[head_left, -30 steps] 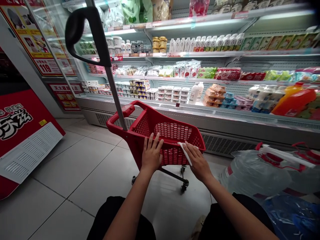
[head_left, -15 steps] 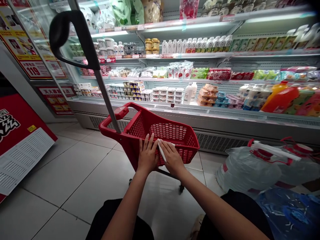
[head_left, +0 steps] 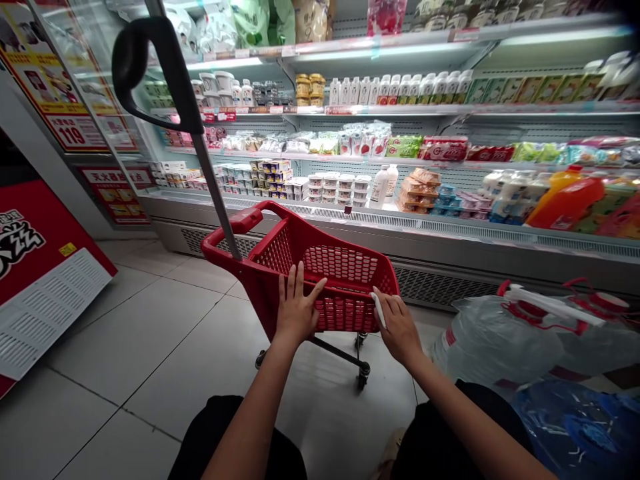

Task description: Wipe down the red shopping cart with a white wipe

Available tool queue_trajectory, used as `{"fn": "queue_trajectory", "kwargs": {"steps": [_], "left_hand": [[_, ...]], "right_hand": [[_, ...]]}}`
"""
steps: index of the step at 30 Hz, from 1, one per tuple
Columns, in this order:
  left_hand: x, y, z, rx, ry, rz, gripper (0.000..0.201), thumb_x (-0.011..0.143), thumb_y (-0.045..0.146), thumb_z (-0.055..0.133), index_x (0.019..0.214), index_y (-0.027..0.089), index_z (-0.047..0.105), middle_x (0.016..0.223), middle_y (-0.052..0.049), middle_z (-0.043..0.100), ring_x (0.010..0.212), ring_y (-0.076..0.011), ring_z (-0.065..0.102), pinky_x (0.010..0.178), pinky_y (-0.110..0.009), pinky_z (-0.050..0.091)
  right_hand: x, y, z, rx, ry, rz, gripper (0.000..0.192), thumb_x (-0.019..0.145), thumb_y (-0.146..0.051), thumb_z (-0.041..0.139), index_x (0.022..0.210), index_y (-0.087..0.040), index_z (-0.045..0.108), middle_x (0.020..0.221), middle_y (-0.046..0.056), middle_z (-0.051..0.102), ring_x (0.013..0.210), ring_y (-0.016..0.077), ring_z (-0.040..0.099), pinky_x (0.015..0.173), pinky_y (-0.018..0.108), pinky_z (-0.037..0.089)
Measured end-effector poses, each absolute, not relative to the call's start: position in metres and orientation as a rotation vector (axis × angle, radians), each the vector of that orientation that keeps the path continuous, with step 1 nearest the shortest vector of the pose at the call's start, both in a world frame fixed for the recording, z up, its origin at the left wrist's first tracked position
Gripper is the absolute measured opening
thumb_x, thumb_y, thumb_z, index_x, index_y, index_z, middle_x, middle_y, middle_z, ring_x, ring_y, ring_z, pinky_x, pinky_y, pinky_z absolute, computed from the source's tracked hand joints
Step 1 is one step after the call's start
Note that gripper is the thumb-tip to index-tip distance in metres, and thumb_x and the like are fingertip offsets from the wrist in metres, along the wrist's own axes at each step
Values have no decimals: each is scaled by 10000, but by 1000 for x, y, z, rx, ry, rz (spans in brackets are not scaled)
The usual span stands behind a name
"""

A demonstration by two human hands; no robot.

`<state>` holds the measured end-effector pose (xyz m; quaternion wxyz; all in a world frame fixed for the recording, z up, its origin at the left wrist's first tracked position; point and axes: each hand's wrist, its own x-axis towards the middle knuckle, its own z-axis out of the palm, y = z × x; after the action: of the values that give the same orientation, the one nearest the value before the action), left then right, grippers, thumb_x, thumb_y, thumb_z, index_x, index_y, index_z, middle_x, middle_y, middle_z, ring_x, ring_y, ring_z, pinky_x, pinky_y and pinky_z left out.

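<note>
A small red shopping cart [head_left: 280, 247] with a mesh basket and a long black-handled pole [head_left: 150, 67] stands on the tiled floor in front of me. My left hand [head_left: 296, 308] lies flat on the near wall of the basket, fingers spread. At the basket's near right corner, my right hand [head_left: 400, 327] presses a white wipe [head_left: 379, 308] against the rim. My dark-clothed knees show at the bottom of the view.
A lit chiller shelf [head_left: 400, 220] with yoghurt cups, bottles and packets runs behind the cart. Large plastic-wrapped water jugs [head_left: 500, 340] with red handles lie on the floor at right. A red cabinet [head_left: 40, 267] leans at left.
My right hand slid the wipe left along the basket rim to beside my left hand, then back right to the near right corner. My left hand stayed on the basket.
</note>
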<state>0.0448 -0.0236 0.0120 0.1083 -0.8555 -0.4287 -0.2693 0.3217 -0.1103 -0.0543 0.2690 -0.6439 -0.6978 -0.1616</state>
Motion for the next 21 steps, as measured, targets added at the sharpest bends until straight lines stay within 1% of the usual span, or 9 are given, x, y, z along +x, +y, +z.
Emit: {"fn": "queue_trajectory", "kwargs": {"steps": [2, 4, 6, 8, 10, 13, 17, 21], "left_hand": [[48, -22, 11, -2525, -1265, -811, 855, 790, 208, 758, 1551, 421, 433, 1741, 12, -94, 1587, -419, -25, 1263, -659, 54], [51, -20, 10, -2529, -1277, -828, 890, 771, 196, 775, 1552, 438, 422, 1735, 38, -141, 1579, -438, -65, 1259, -667, 80], [54, -19, 8, -2532, -1296, -854, 915, 763, 198, 783, 1559, 445, 405, 1724, 51, -192, 1571, -457, -90, 1255, -672, 100], [59, -22, 4, -2555, -1296, -874, 959, 755, 216, 790, 1585, 429, 359, 1716, 37, -227, 1566, -469, -102, 1253, -673, 117], [63, -25, -1, -2587, -1278, -868, 1010, 754, 226, 785, 1619, 393, 290, 1723, 7, -205, 1569, -460, -98, 1256, -662, 134], [67, -27, -4, -2611, -1261, -823, 1012, 770, 187, 747, 1634, 370, 253, 1741, -20, -116, 1584, -422, -62, 1266, -643, 127], [64, -22, -3, -2616, -1260, -798, 934, 804, 152, 702, 1617, 380, 303, 1745, -40, -69, 1593, -391, -1, 1274, -632, 78], [61, -19, -1, -2624, -1252, -821, 886, 805, 151, 700, 1594, 372, 362, 1746, -37, -60, 1594, -387, 2, 1276, -625, 74]], "right_hand": [[305, -107, -52, -1729, -1849, -458, 634, 1058, -325, 339, 1661, -212, 181, 1448, 139, 571, 1288, 325, 527, 1173, 577, 367], [285, -103, -49, -1695, -1863, -471, 668, 1034, -263, 368, 1666, -208, 159, 1457, 143, 564, 1301, 337, 511, 1162, 582, 370], [264, -98, -46, -1637, -1922, -473, 742, 987, -160, 375, 1673, -211, 98, 1542, 138, 498, 1374, 342, 459, 1178, 587, 349], [246, -94, -43, -1587, -1987, -469, 837, 930, -82, 383, 1674, -206, 20, 1647, 125, 372, 1467, 338, 369, 1207, 593, 312], [236, -90, -40, -1565, -2027, -473, 908, 884, -43, 398, 1667, -193, -36, 1706, 114, 247, 1531, 327, 282, 1233, 588, 283], [239, -92, -37, -1537, -2092, -487, 978, 819, 5, 407, 1664, -195, -44, 1727, 91, 167, 1567, 301, 220, 1254, 562, 276], [270, -108, -38, -1513, -2166, -464, 1026, 752, 40, 406, 1669, -218, 25, 1731, 57, 144, 1578, 301, 189, 1253, 552, 305], [310, -133, -48, -1535, -2136, -452, 976, 789, 38, 377, 1670, -236, 57, 1725, 36, 184, 1565, 280, 242, 1251, 531, 334]]}}
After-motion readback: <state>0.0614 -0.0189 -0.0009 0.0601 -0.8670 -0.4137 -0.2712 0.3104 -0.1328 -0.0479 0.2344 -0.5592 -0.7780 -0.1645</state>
